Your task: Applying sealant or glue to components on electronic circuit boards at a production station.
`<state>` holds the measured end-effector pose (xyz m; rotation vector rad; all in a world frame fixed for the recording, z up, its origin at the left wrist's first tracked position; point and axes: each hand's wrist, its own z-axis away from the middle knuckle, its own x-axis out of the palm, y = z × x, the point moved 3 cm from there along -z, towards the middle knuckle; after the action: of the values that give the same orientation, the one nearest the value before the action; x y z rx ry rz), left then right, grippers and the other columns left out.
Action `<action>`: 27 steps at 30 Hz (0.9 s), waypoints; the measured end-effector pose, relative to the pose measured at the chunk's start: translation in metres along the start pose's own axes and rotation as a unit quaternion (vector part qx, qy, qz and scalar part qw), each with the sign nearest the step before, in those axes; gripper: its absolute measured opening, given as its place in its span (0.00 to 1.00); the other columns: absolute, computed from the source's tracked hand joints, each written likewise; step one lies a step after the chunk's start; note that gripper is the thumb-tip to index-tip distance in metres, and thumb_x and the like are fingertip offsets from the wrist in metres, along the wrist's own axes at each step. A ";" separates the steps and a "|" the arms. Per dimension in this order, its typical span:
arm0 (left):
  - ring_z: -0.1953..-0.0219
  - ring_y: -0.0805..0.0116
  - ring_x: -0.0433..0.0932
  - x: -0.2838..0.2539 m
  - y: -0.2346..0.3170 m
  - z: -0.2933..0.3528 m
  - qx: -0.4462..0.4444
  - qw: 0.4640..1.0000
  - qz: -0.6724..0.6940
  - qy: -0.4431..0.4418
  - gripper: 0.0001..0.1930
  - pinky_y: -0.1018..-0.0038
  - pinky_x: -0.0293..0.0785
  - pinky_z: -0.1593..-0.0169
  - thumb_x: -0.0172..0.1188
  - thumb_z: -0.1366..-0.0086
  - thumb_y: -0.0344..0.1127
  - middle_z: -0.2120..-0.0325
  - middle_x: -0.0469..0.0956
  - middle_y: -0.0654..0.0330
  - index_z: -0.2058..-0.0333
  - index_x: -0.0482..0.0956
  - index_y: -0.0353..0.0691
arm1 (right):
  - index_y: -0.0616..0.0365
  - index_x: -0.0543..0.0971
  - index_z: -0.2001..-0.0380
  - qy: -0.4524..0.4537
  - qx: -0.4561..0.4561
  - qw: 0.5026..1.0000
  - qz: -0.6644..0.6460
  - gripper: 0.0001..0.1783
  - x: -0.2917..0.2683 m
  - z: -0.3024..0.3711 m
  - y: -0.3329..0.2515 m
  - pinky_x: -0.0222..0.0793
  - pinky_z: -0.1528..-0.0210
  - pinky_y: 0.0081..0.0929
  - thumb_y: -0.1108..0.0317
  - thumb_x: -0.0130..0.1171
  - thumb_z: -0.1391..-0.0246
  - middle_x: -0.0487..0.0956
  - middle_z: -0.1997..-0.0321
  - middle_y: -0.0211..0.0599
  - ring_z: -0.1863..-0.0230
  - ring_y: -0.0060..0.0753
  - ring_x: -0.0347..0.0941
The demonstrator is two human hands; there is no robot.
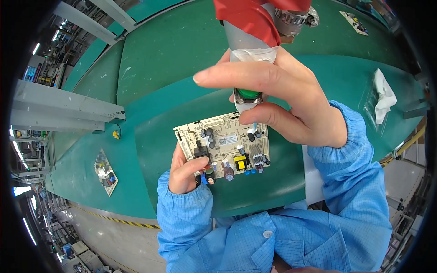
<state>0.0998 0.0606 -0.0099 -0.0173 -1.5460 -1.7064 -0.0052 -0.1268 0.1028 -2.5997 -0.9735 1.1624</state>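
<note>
My left hand (pixel 182 174) grips the left edge of a cream circuit board (pixel 223 153), thumb on top near a black component. The board is tilted up over a dark green mat (pixel 164 136) and carries capacitors, a yellow transformer (pixel 241 163) and a white label. Above its far edge, my right hand (pixel 300 93) is wrapped round a hanging grey tubular tool (pixel 248 40) with red wrapping on top. A green round part (pixel 248 93) shows between thumb and fingers, over a pale tip near the board. Whether that tip touches the board I cannot tell.
A second circuit board (pixel 106 174) lies to the left, and another (pixel 354 23) at the far right. White crumpled tissue (pixel 384 97) lies on clear plastic at right. Grey metal posts (pixel 68 107) stand at left. Behind runs a green belt (pixel 173 41). A metal hose clamp (pixel 293 20) sits beside the tool.
</note>
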 end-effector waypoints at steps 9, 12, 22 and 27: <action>0.50 0.55 0.71 -0.008 -0.005 -0.010 0.006 0.998 0.065 0.012 0.30 0.63 0.69 0.47 0.51 0.47 0.22 0.49 0.67 0.46 0.44 0.55 0.32 | 0.63 0.64 0.47 0.040 -0.038 0.999 0.000 0.27 0.008 -0.001 0.003 0.70 0.63 0.24 0.67 0.56 0.51 0.68 0.43 0.47 0.55 0.38 0.71; 0.48 0.52 0.70 -0.011 -0.006 -0.012 0.008 0.993 0.114 0.021 0.28 0.60 0.69 0.46 0.47 0.45 0.22 0.48 0.66 0.44 0.43 0.54 0.32 | 0.62 0.64 0.48 0.030 -0.032 0.999 -0.015 0.27 0.007 0.000 -0.003 0.67 0.58 0.30 0.67 0.56 0.52 0.71 0.46 0.46 0.56 0.41 0.71; 0.50 0.50 0.71 -0.020 -0.008 -0.009 -0.048 0.979 0.193 0.049 0.27 0.56 0.69 0.47 0.46 0.44 0.26 0.49 0.67 0.45 0.43 0.56 0.33 | 0.61 0.75 0.54 0.023 0.048 0.991 -0.123 0.22 0.016 0.003 -0.015 0.61 0.51 0.37 0.63 0.56 0.53 0.76 0.52 0.36 0.56 0.41 0.68; 0.51 0.52 0.72 -0.025 -0.009 -0.010 -0.057 0.978 0.191 0.055 0.25 0.59 0.70 0.48 0.46 0.43 0.27 0.51 0.68 0.46 0.45 0.58 0.33 | 0.60 0.74 0.53 0.028 0.032 0.993 -0.107 0.23 0.015 0.002 -0.014 0.61 0.51 0.37 0.62 0.56 0.53 0.77 0.53 0.34 0.56 0.40 0.68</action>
<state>0.1162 0.0653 -0.0323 -0.2574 -1.2668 -1.4598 -0.0061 -0.1073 0.0976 -2.3958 -1.1495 1.0442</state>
